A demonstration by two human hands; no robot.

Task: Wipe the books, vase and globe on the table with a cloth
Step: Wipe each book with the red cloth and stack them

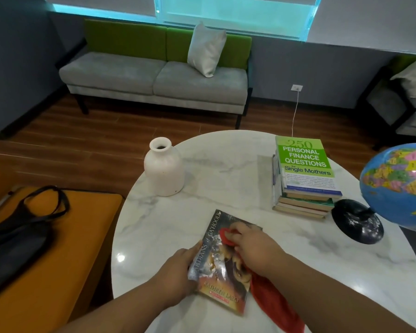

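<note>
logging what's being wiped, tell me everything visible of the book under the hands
The paperback book lies closed, cover up, on the near part of the white marbled table. Its glossy cover has a brownish picture, a title ending in Ga'Hoole and a gold author band. The left hand holds its left edge; the right hand presses a red cloth onto its upper half.

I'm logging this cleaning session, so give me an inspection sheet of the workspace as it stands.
Surface: round white marble table, glossy.
Job's things: paperback near the front edge; white vase upright; book stack and globe at right.
Clutter: nothing seen.
Hands: left hand grips the paperback's edge; right hand holds the red cloth on its cover.
Cables: white cable runs from a wall socket down behind the table.
Surroundings: sofa, orange bench with black bag.
</note>
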